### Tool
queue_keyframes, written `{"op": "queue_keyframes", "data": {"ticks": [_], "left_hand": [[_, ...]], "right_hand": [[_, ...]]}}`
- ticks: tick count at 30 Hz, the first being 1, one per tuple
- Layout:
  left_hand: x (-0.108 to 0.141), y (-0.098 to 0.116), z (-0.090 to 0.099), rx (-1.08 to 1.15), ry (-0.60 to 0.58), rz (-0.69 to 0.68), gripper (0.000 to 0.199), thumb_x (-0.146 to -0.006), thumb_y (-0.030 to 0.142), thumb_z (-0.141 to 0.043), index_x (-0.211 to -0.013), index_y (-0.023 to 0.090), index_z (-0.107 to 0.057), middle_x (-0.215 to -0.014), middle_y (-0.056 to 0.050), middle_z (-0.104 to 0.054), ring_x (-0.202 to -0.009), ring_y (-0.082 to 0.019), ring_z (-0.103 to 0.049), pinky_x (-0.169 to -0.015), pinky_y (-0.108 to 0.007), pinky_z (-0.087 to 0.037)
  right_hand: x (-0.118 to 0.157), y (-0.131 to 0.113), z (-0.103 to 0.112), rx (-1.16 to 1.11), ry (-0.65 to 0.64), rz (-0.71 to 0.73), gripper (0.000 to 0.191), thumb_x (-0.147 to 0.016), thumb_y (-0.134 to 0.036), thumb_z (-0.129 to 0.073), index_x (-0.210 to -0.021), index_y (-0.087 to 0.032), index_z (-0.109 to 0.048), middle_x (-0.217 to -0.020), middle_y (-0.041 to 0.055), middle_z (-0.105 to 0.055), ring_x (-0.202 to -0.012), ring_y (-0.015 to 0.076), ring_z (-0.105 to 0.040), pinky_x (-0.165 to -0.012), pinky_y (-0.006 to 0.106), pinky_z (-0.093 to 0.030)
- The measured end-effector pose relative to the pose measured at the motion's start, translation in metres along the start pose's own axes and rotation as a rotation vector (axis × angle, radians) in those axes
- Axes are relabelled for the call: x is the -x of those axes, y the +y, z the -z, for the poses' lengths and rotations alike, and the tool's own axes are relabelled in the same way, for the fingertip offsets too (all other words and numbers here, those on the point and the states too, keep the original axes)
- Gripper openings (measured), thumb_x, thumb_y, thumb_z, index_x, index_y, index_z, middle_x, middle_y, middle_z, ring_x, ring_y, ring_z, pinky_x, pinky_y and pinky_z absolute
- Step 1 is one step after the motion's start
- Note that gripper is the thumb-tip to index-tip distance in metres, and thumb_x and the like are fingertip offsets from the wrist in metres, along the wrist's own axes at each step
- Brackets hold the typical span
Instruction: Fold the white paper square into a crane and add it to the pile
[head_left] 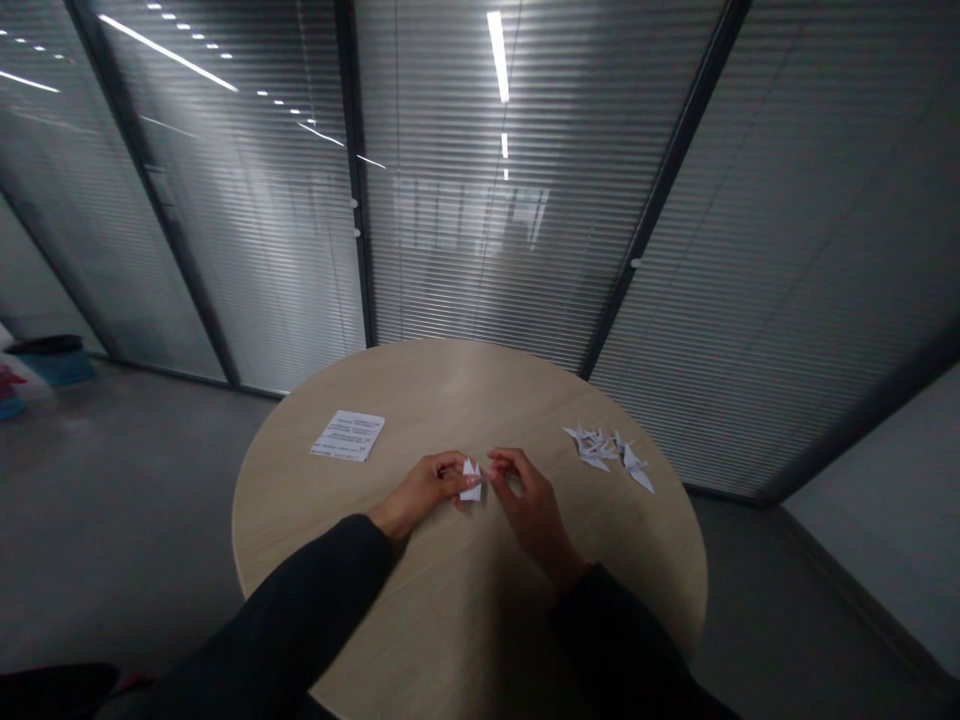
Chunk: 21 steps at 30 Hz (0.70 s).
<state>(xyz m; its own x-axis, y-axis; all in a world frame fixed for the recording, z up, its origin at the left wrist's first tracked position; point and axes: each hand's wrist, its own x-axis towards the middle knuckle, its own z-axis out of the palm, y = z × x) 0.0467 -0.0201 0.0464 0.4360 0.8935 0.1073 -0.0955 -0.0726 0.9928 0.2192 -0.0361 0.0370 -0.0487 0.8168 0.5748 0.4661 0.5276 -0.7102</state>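
My left hand (pixel 431 488) pinches a small piece of folded white paper (pixel 470 488) between thumb and fingers, just above the table. Close by on the right is my right hand (pixel 529 500), its thumb and fingers curved and apart, with a small gap to the paper. Nothing shows between the right fingers. Several folded paper cranes (pixel 596 447) lie in a loose group at the right of the table. A stack of printed paper squares (pixel 349 436) lies to the left of my hands.
The round wooden table (pixel 450 375) stands against a glass wall with blinds (pixel 480 240). At the far left a blue bin (pixel 54 362) with a dark rim is on the grey floor. A white wall (pixel 885 520) is at the right.
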Motion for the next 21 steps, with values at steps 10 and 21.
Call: {"op": "queue_keyframes", "data": {"ticks": [10, 21], "left_hand": [[0.0045, 0.0044, -0.0004, -0.046, -0.071, 0.033, 0.038, -0.07, 0.05, -0.072, -0.073, 0.013, -0.064, -0.063, 0.002, -0.054, -0.056, -0.009, -0.045, -0.058, -0.025, -0.036], [0.0022, -0.0029, 0.0024, -0.06, -0.048, 0.011, 0.039, -0.076, 0.052, -0.066, -0.067, 0.014, -0.061, -0.059, 0.002, -0.052, -0.057, -0.011, -0.045, -0.062, -0.026, -0.035]], "right_hand": [[-0.0051, 0.0044, 0.0045, 0.044, -0.079, 0.245, 0.011, -0.089, -0.027, -0.059, -0.088, -0.026, -0.069, -0.087, 0.0044, -0.063, -0.086, 0.0199, -0.061, -0.079, 0.036, -0.051], [-0.005, 0.0063, 0.0058, 0.063, -0.085, 0.197, 0.008, -0.086, -0.022, -0.06, -0.088, -0.024, -0.068, -0.088, 0.004, -0.067, -0.087, 0.0199, -0.062, -0.08, 0.035, -0.051]]}}
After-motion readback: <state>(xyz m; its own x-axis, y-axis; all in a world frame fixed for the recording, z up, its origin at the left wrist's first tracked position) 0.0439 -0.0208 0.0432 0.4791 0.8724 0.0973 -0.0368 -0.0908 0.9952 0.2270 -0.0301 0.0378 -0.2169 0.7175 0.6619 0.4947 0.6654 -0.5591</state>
